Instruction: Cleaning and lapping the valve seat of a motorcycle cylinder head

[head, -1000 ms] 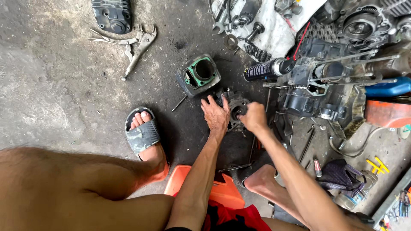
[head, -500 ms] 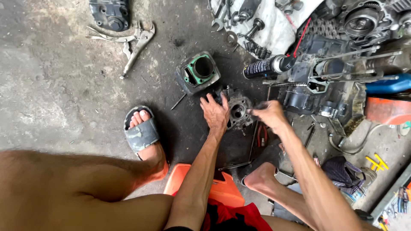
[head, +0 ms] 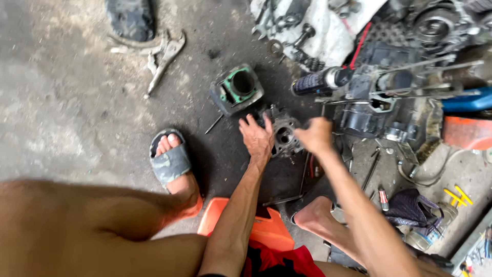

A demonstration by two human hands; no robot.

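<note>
My left hand (head: 258, 139) lies spread, grip wide, on the left edge of the dark, greasy metal cylinder head (head: 283, 134) on the concrete floor (head: 61, 102). My right hand (head: 316, 136), blurred, sits just right of it; I cannot tell its grip. A half second ago it was lower and further right; the left hand has stayed.

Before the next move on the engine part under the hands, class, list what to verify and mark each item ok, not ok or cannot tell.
1. Left hand steadies the cylinder head: ok, it rests on it.
2. Right hand grips something: cannot tell, blurred.
3. Cylinder block apart from the head: ok.
4. Pliers beside the hands: not ok, far off on the floor.
5. Sandalled foot apart from the parts: ok.
</note>
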